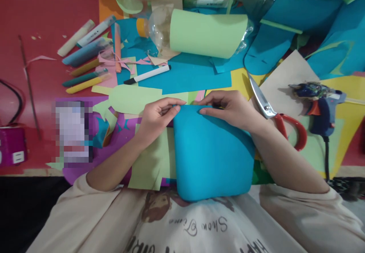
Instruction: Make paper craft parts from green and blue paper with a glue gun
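A blue sheet with rounded corners, paper or foam by its look, lies close to my body and reaches over the table's near edge. At its far left corner, my left hand pinches the edge between thumb and fingers. My right hand grips the same far edge a little to the right, thumb on the near side and fingers curled beyond it. Pale green paper pieces lie beside and partly beneath the sheet. Just past my right wrist rest red-handled scissors, their blades slightly apart.
A plastic bottle wrapped in light green paper lies across the back. Several markers and a black-and-white marker are at left, above a blurred phone. A blue glue gun with its cord lies at right.
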